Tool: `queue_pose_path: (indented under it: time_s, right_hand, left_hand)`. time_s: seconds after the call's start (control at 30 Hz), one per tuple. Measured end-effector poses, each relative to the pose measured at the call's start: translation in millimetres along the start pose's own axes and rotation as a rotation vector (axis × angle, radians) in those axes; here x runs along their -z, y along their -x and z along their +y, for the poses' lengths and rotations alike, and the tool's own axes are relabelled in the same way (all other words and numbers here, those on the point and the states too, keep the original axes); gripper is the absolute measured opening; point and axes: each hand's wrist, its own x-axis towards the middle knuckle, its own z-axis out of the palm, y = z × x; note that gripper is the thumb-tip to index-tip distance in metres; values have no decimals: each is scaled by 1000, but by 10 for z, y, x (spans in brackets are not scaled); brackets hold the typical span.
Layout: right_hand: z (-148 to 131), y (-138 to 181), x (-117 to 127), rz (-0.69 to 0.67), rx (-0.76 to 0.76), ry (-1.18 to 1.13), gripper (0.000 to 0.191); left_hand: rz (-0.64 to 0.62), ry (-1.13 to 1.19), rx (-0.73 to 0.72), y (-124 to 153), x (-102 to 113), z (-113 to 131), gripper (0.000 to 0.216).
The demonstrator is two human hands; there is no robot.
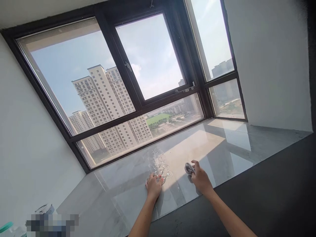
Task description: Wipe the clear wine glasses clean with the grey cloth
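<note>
Several clear stemmed glasses [158, 159] stand close together on the grey marble-look windowsill [128, 187]. My left hand [154, 188] is at the near side of this cluster, its fingers curled round the lower part of the closest glass. The foot of that glass is partly covered by the fingers. To the right, my right hand [201, 180] grips a bunched grey cloth [189, 168] just above the sill, apart from the glasses.
Behind the sill rises a dark-framed window [138, 112], with a narrower side pane at right. The sill's front edge drops to a dark grey surface [266, 187]. At the lower left are a partly blurred container [45, 209] and a green lid [6, 227].
</note>
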Motion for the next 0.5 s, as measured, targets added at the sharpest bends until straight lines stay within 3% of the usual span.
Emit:
queue_pose_path:
  time_s: [0.17,0.27,0.37,0.5]
  right_hand:
    - [13,-16,16,11,-14,-32,44]
    - [4,-18,37,3,-31,-52,42]
    - [22,-22,32,-10,-35,-61,41]
    - [80,-36,-4,-8,-28,-94,44]
  left_hand:
    - [-7,21,-69,-23,31,-53,30]
    - [-4,12,-96,3,100,-216,25]
    - [25,-48,-33,-16,262,-568,25]
    - [85,-142,170,-157,601,-1191,28]
